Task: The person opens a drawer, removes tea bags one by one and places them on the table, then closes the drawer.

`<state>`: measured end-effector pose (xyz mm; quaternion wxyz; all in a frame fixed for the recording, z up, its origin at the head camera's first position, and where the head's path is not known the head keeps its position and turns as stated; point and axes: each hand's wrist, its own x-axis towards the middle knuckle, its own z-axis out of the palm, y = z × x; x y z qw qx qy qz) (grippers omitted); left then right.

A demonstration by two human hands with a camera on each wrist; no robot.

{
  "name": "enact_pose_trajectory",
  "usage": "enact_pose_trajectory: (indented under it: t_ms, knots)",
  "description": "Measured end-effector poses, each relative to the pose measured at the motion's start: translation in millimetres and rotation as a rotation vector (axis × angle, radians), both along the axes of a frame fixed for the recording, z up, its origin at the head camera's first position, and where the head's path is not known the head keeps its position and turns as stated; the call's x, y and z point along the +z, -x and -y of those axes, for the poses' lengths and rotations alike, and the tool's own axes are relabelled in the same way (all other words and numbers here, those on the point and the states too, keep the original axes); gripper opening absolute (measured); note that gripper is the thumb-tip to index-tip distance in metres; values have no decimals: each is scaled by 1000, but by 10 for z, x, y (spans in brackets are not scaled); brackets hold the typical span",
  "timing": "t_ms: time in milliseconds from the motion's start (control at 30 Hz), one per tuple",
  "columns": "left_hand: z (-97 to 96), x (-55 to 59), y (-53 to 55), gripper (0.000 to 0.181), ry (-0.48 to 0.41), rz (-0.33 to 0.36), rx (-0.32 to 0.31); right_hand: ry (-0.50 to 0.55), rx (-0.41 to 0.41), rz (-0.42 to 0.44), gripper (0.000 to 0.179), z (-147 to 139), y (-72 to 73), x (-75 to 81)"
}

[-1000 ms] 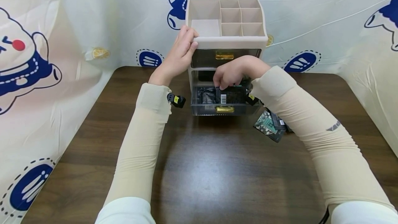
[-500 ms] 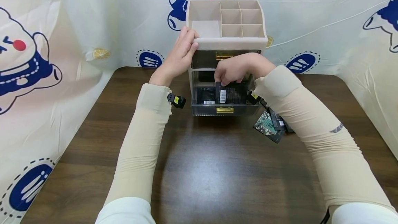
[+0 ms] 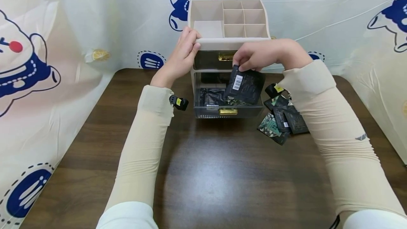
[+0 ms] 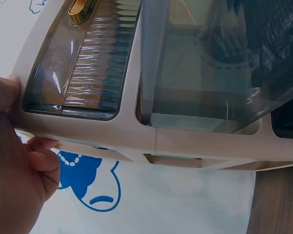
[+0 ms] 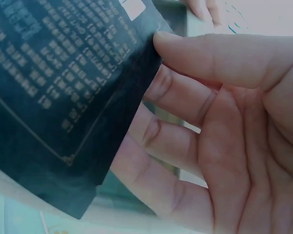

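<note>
My left hand (image 3: 180,54) grips the upper left corner of a cream desktop drawer organizer (image 3: 236,42). In the left wrist view the thumb lies on its front and the fingers curl behind the edge. With thumb and fingers, my right hand (image 3: 270,54) pinches the top edge of a flat black sachet (image 3: 246,84). The sachet hangs tilted over the pulled-out smoky clear drawer (image 3: 203,111), its barcode side facing me; the right wrist view shows pale printed text on it. More dark sachets (image 3: 211,97) lie inside that drawer, partly hidden behind the held one.
Several black and green sachets (image 3: 281,119) lie in a loose pile on the brown wooden table (image 3: 203,172), right of the organizer. Above the pulled-out drawer, another dark drawer (image 3: 206,60) with a gold handle is closed. A cartoon-printed sheet (image 3: 133,17) hangs behind.
My right hand has lifted the black sachet up out of the drawer and moved it to the right, tilting it. My left hand keeps its hold on the organizer's corner.
</note>
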<state>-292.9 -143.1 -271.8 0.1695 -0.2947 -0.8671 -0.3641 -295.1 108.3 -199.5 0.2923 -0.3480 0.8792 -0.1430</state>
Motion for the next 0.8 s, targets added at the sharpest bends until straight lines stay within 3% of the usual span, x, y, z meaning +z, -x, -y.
enact_pose_trajectory:
  t_ms: [333,633,800]
  knots:
    - [-9,-11,5,24,-7,-6,3,128,-110,-39,18,-552,-82,10]
    - [-9,-7,-5,24,-8,-5,-4,273,-156,-45,16,-1103,-243,-302]
    - [-16,1,-14,24,-5,-12,-2,322,-233,-98,17,-1341,-341,-504]
